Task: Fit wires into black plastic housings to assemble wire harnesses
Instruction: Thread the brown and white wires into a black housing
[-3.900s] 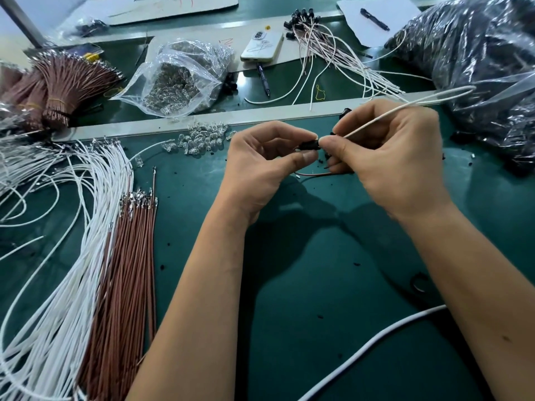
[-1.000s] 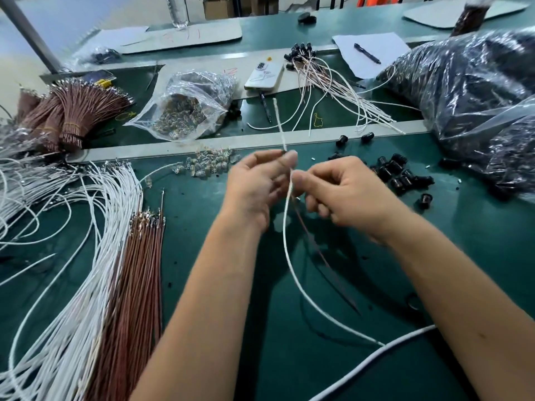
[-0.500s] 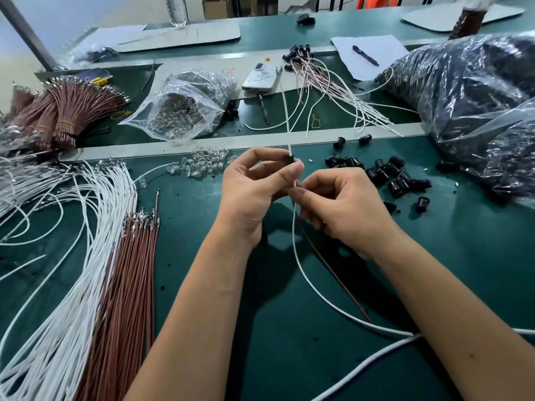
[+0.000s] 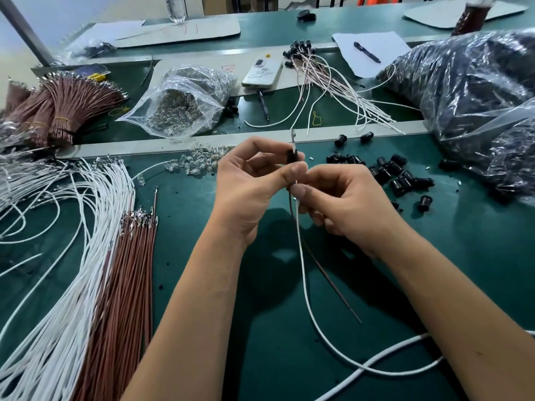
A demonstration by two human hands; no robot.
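A single head-worn, wide-angle camera looks forward and down onto the green work mat [image 4: 289, 357], close enough that both forearms enter from the bottom edge and the left hand [image 4: 249, 186] and right hand [image 4: 347, 204] meet just above frame centre. Relative to the mat, the view faces away from the person toward the metal rail [image 4: 144, 141] along its far edge and on to a second green table surface [image 4: 269, 27] behind that rail, near the top of the frame. No second view is provided, so no part of the scene is shared between views.
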